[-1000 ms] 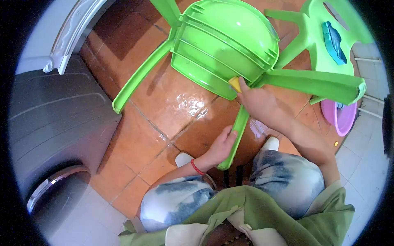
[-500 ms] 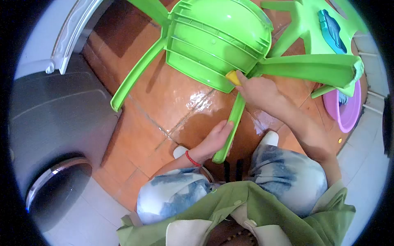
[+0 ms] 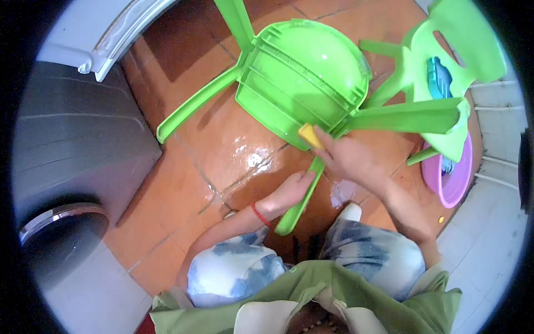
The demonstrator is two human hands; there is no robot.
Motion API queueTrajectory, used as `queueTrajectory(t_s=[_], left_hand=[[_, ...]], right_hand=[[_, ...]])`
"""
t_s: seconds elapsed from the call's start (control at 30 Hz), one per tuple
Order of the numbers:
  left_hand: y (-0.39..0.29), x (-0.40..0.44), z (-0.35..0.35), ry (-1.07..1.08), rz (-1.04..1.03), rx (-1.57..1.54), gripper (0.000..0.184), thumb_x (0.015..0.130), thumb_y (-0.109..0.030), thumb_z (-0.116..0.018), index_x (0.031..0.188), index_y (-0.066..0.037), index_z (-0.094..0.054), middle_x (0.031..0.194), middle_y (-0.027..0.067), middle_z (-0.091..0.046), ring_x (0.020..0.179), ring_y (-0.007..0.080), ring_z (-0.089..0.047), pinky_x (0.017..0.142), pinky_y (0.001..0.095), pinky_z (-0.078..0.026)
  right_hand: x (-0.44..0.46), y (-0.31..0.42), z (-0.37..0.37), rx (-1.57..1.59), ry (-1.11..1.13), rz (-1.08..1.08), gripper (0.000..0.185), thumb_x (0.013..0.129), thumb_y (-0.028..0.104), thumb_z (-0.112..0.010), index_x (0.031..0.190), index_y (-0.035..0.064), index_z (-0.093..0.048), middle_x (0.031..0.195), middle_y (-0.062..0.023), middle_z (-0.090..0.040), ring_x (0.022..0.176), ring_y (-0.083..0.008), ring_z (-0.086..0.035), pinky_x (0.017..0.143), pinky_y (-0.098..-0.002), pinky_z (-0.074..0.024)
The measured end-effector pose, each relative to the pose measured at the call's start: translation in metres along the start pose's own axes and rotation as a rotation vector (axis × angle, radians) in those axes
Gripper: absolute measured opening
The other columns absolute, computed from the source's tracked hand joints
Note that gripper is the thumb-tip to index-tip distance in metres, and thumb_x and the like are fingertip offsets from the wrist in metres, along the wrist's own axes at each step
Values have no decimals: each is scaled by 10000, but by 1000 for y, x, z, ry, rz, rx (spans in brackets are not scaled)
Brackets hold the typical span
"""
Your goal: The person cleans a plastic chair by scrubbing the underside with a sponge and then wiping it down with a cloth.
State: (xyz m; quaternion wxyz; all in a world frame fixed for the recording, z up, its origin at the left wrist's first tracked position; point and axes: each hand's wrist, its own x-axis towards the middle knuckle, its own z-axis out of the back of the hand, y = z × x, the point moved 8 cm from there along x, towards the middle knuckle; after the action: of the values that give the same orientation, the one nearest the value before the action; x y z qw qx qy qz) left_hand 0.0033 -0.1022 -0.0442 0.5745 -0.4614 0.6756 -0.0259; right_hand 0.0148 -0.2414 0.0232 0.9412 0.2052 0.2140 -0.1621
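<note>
A green plastic chair (image 3: 295, 78) is turned over on the floor, with its ribbed underside facing me and its legs pointing outward. My left hand (image 3: 292, 192), with a red bracelet on the wrist, is closed around the chair leg (image 3: 297, 214) nearest my knees. A yellow sponge (image 3: 310, 136) is in my right hand (image 3: 350, 161), at the underside's near edge by the base of that same leg. The right fingers are slightly blurred, and whether the sponge presses on the plastic I cannot tell.
Wet orange tiles (image 3: 245, 161) lie under the chair. On the right, a second green chair (image 3: 473, 44) carries a teal object (image 3: 439, 80), beside a pink basin (image 3: 464, 178) with something bluish in it. A dark grey appliance (image 3: 83, 139) stands to the left.
The view has shifted, so the overturned chair appears lower and slightly turned. My right hand and the sponge stay near the same corner, with more of the sponge showing. My left hand keeps its hold.
</note>
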Motion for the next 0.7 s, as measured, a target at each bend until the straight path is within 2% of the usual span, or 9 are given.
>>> queueTrajectory(t_s=[0.07,0.17,0.27,0.37,0.4,0.5,0.57,0.63,0.7], left_hand=[[-8,-8,14,12,-20,129,371,999,-396,-365,872,-70,-487,604,18,-484,425,129,-472,381,285,-407],[-12,-22,47,27,-57,307,365,1003,-403,-361,909,-79,-501,624,-2,-476,455,106,-465,405,265,-406],[-4,-43,93,117,-142,351,346,1008,-401,-356,1004,-102,-530,657,-22,-476,501,88,-467,432,240,-403],[-9,-73,133,80,73,679,359,1005,-380,-370,1135,-79,-514,719,25,-530,593,135,-548,478,301,-445],[-13,-78,142,60,73,854,371,997,-370,-397,1168,-57,-499,745,49,-563,633,171,-588,508,340,-469],[-55,-107,141,-518,-89,1378,431,958,-318,-496,1258,-14,-442,927,152,-616,871,280,-635,717,412,-512],[-100,-121,87,-598,-774,1136,578,880,-296,-616,1323,-2,-389,1125,222,-571,1106,355,-551,910,436,-457],[-108,-94,49,-421,-962,813,693,820,-281,-684,1369,-25,-348,1228,239,-503,1213,370,-461,1012,414,-393],[-122,-67,16,-360,-1229,618,570,777,-264,-722,1238,-44,-469,1114,189,-559,1074,340,-542,904,403,-449]], right_hand=[[-16,1,4,42,-66,101,546,924,333,-503,1403,110,-366,747,-222,-636,671,-400,-629,583,-492,-499],[-44,-1,18,104,70,149,526,897,299,-539,1374,117,-409,801,-210,-655,720,-413,-628,681,-499,-502],[-62,-17,30,217,-86,397,519,859,237,-591,1348,122,-461,822,-217,-650,745,-410,-626,707,-485,-493],[-79,-61,62,221,-187,312,532,819,180,-636,1328,113,-494,791,-217,-631,728,-398,-619,691,-467,-490],[-76,-75,69,102,-64,96,553,811,180,-644,1339,127,-488,778,-198,-622,704,-372,-614,670,-436,-495],[-56,-52,114,-23,-257,101,505,851,219,-621,1335,150,-496,729,-179,-606,654,-349,-605,632,-419,-491],[-30,-35,131,-1,-425,241,474,874,256,-606,1330,169,-505,689,-164,-595,633,-328,-609,604,-408,-490],[-2,3,127,-221,-406,441,453,891,289,-588,1329,201,-509,654,-133,-580,604,-301,-609,553,-396,-489],[22,33,110,-438,-310,571,450,896,340,-575,1330,237,-509,643,-106,-574,562,-272,-601,498,-390,-477]])
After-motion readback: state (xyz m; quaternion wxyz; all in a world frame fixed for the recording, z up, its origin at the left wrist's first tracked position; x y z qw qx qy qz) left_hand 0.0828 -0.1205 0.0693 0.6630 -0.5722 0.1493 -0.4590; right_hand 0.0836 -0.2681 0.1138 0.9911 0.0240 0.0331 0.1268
